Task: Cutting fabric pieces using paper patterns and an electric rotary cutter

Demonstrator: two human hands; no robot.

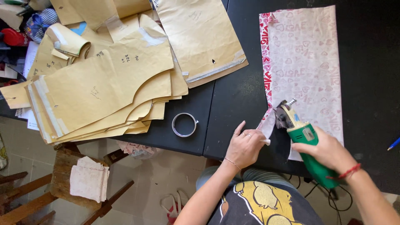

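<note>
Right hand grip clenched around green cutter, its blade end at the near corner of the fabric, left hand pinching that fabric's corner flap, fabric flat on black surface, paper patterns stacked left, tape ring nearby.

A black desk fills the upper and right of the frame, a seam running down its middle. At upper left a heap of brown paper patterns overhangs its left edge, and a metal ring lies near its front edge. At right a pink heart-print fabric lies flat, with a blue pen at the far right edge.
</note>
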